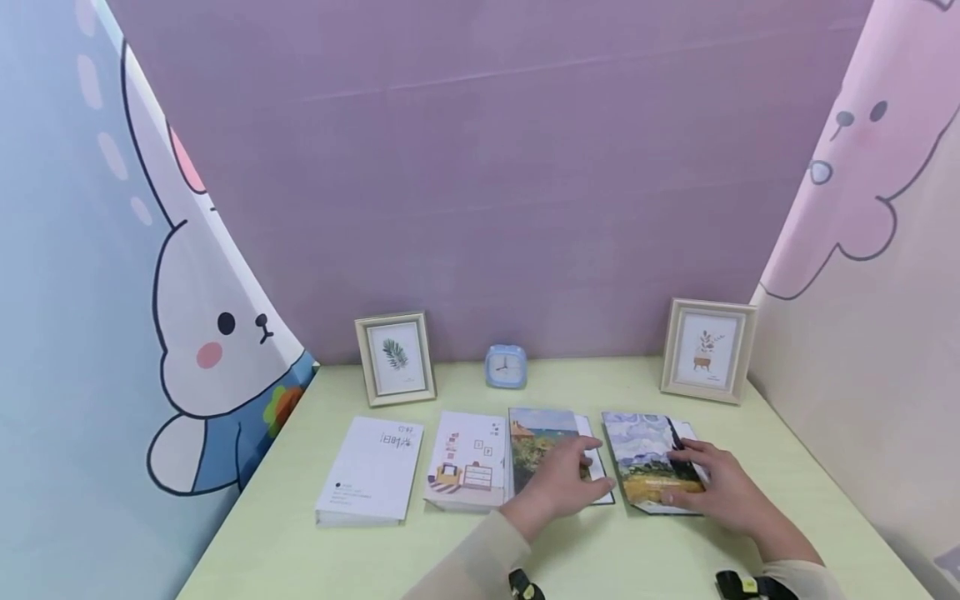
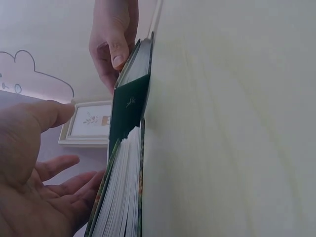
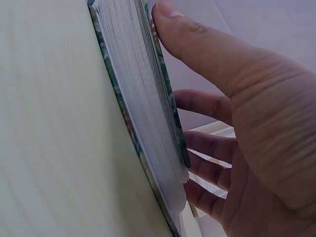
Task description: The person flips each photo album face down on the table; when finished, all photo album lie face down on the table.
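Observation:
My left hand hovers over a book with a seaside painting on its cover, fingers and thumb spread. In the left wrist view, the left hand is beside the book's page block and holds nothing. To its right lies a book with a wheat-field and cloudy-sky cover. My right hand rests on this book's right side, fingers extended on the cover. The right wrist view shows the right thumb and fingertips at the edge of its slightly raised cover, pages showing below.
Left of these lie a white book with furniture drawings and a plain white book with printed text. Behind stand a leaf-print frame, a blue clock and a potted-plant frame. Curtains surround the pale green table.

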Demonstrator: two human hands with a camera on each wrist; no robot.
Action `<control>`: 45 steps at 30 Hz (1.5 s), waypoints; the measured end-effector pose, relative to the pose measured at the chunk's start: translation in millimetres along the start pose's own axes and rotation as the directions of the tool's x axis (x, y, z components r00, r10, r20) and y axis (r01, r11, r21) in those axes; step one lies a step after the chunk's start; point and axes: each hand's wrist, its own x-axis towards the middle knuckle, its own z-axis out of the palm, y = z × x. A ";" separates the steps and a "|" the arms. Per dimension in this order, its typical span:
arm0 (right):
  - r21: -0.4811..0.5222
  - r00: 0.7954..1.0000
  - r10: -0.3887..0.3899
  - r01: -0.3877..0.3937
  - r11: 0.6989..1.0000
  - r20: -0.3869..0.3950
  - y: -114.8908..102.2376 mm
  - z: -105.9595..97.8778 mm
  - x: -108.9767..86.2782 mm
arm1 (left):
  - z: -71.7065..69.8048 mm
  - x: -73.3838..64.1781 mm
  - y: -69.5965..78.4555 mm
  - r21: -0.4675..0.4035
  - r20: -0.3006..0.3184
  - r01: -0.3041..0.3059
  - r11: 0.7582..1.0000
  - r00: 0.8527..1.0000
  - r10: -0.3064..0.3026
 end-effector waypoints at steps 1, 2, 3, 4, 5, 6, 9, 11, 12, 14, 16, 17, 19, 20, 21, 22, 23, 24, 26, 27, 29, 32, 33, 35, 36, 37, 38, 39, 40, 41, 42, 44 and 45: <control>-0.001 1.000 0.000 0.000 1.000 -0.002 0.4 0.0 0.1 | 1.1 0.3 0.9 -0.003 0.001 0.007 1.000 1.000 -0.007; 0.002 1.000 -0.001 0.001 1.000 -0.003 0.8 -0.1 0.2 | 2.1 0.6 1.8 -0.014 0.005 0.014 1.000 1.000 -0.014; 0.005 1.000 0.000 0.000 1.000 -0.003 1.1 -0.1 0.3 | 3.0 0.9 2.8 -0.019 0.008 0.018 1.000 1.000 -0.018; 0.006 1.000 0.002 -0.002 1.000 -0.004 1.5 0.0 0.5 | 3.9 1.3 3.7 -0.031 0.012 0.022 0.999 1.000 -0.021; 0.008 1.000 0.004 -0.004 1.000 -0.005 1.9 0.0 0.7 | 4.6 1.6 4.6 -0.040 0.017 0.024 0.999 1.000 -0.023; 0.007 1.000 0.007 -0.007 1.000 -0.004 2.3 0.2 0.8 | 5.1 1.8 5.6 -0.052 0.022 0.025 0.998 0.999 -0.024; 0.001 1.000 0.017 -0.017 1.000 0.001 3.4 0.5 1.5 | 7.3 3.3 7.8 -0.057 0.029 0.032 0.998 0.999 -0.030; -0.005 1.000 0.025 -0.025 1.000 0.005 4.3 0.9 1.7 | 9.1 4.5 8.6 -0.048 0.032 0.036 0.998 0.999 -0.034; -0.007 1.000 0.030 -0.029 1.000 0.007 4.7 1.1 2.0 | 10.0 5.1 9.1 -0.045 0.032 0.039 0.998 0.999 -0.038; -0.009 0.999 0.037 -0.037 0.999 0.008 5.3 1.3 2.3 | 12.0 6.0 10.0 -0.041 0.034 0.044 0.998 0.998 -0.043; -0.007 0.999 0.038 -0.038 0.999 0.006 6.0 1.7 2.5 | 13.7 6.6 11.1 -0.035 0.040 0.042 0.999 0.998 -0.040; -0.008 0.999 0.034 -0.034 0.999 0.006 6.5 1.7 2.5 | 14.5 6.8 11.6 -0.034 0.043 0.040 0.999 0.998 -0.039; -0.002 0.999 0.036 -0.036 0.999 0.004 6.7 1.9 2.5 | 15.8 7.0 12.8 -0.033 0.051 0.034 0.999 0.998 -0.033; 0.001 0.999 0.040 -0.040 0.999 0.001 6.9 2.0 2.5 | 16.3 7.2 13.4 -0.036 0.055 0.031 0.999 0.998 -0.029; 0.001 0.999 0.038 -0.038 0.999 0.004 6.9 2.0 2.3 | 16.7 7.2 13.9 -0.038 0.059 0.029 0.999 0.998 -0.027; 0.004 0.999 0.041 -0.041 0.999 0.003 6.9 2.3 2.2 | 17.2 7.2 14.2 -0.043 0.063 0.029 0.999 0.998 -0.026; 0.005 0.999 0.039 -0.039 0.999 0.006 6.6 2.3 2.1 | 17.7 7.5 14.4 -0.040 0.066 0.027 0.999 0.998 -0.024; 0.008 0.999 0.044 -0.044 0.999 0.005 6.5 2.4 2.1 | 18.1 7.8 14.6 -0.041 0.069 0.024 0.999 0.997 -0.021; 0.010 0.999 0.043 -0.043 0.999 0.006 6.4 2.7 2.0 | 18.9 8.3 14.8 -0.043 0.074 0.023 0.999 0.997 -0.019; 0.010 0.999 0.040 -0.040 0.999 0.005 6.4 2.8 1.9 | 19.5 8.6 14.9 -0.040 0.075 0.025 0.999 0.997 -0.022; 0.012 0.999 0.039 -0.039 0.999 0.001 6.5 3.0 1.9 | 20.8 9.6 14.7 -0.053 0.077 0.034 0.998 0.997 -0.029; 0.010 0.999 0.035 -0.034 0.999 -0.008 6.8 3.4 2.1 | 22.5 10.5 15.1 -0.112 0.082 0.060 0.992 0.995 -0.051; 0.009 0.999 0.033 -0.033 0.999 -0.010 6.9 3.6 2.2 | 23.4 10.8 15.1 -0.128 0.083 0.069 0.989 0.995 -0.058; 0.010 0.999 0.029 -0.029 1.000 -0.013 7.0 3.9 2.5 | 25.2 11.2 15.5 -0.157 0.087 0.083 0.984 0.994 -0.070; 0.011 1.000 0.026 -0.026 1.000 -0.014 6.9 3.9 2.6 | 26.0 11.2 15.8 -0.166 0.089 0.089 0.982 0.993 -0.075; 0.013 1.000 0.023 -0.023 1.000 -0.015 6.9 3.9 2.8 | 27.1 11.5 15.7 -0.170 0.090 0.093 0.981 0.993 -0.079; 0.015 1.000 0.019 -0.019 1.000 -0.015 6.8 3.8 2.8 | 27.9 11.5 15.9 -0.175 0.092 0.096 0.980 0.992 -0.081; 0.017 1.000 0.017 -0.017 1.000 -0.016 6.6 3.7 2.8 | 28.5 11.5 15.9 -0.180 0.096 0.098 0.979 0.992 -0.082; 0.017 1.000 0.016 -0.016 1.000 -0.016 6.3 3.4 2.7 | 28.8 11.5 16.0 -0.191 0.100 0.099 0.977 0.992 -0.081; 0.018 1.000 0.016 -0.016 1.000 -0.016 6.1 3.2 2.6 | 29.0 11.4 15.9 -0.203 0.105 0.098 0.974 0.991 -0.078; 0.018 1.000 0.019 -0.018 1.000 -0.015 5.9 2.9 2.4 | 29.0 11.2 15.8 -0.219 0.110 0.096 0.971 0.991 -0.073; 0.018 1.000 0.026 -0.026 0.999 -0.013 5.5 2.3 1.9 | 28.9 10.9 15.4 -0.256 0.122 0.088 0.963 0.991 -0.058; 0.014 0.999 0.030 -0.030 0.999 -0.013 5.6 2.1 1.6 | 28.8 10.7 15.0 -0.279 0.130 0.088 0.956 0.990 -0.053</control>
